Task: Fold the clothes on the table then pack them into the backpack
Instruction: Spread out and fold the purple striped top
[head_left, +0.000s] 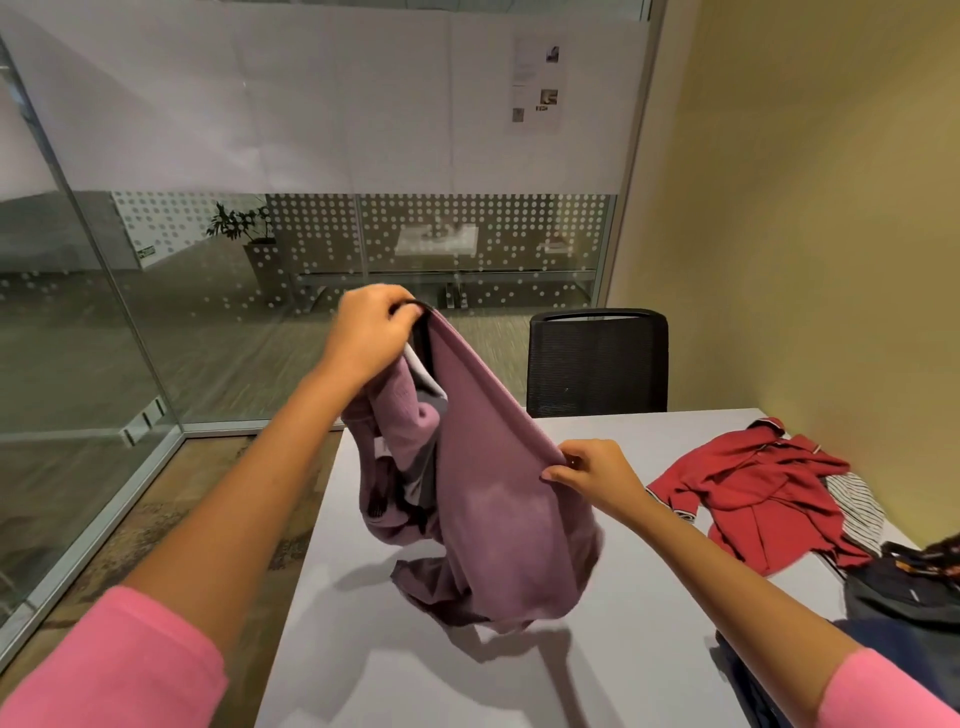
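Soft matt purple knit garment (498, 488), smooth matt grey table (613, 670), black mesh chair (597, 364), glossy glass wall (208, 322)

I hold a mauve purple garment (498, 488) up off the grey table (613, 675), its black-trimmed top edge high and its lower folds bunched and sagging down to brush the tabletop. It hangs unfolded, a paler ribbed sleeve dangling inside it. To my right a red shirt (748, 493) with striped trim lies spread and crumpled on the table, overlapping a black-and-white striped piece (857, 506) at its far side. Near the table's right edge lies a dark backpack (904, 587), with dark blue fabric (893, 654) just in front of it.
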